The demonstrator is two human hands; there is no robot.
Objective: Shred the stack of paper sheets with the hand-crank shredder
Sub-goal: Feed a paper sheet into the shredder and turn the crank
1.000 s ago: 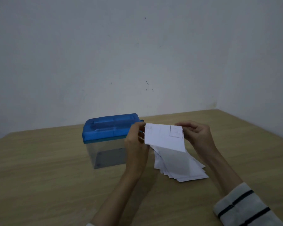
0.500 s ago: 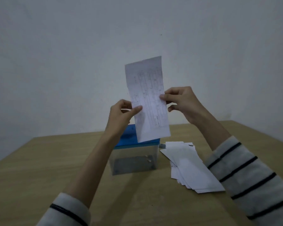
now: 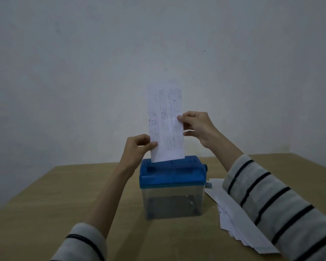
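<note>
Pinching a printed sheet [image 3: 166, 125] upright, both hands hold it over the shredder [image 3: 172, 185]: the left hand [image 3: 137, 147] grips its lower left edge, the right hand [image 3: 198, 127] its right edge higher up. The sheet's bottom edge meets the blue lid at about 12 o'clock. At the shredder's 3 o'clock, the paper stack [image 3: 233, 219] lies fanned on the bench [image 3: 36, 213], partly under the striped sleeve [image 3: 275, 208].
</note>
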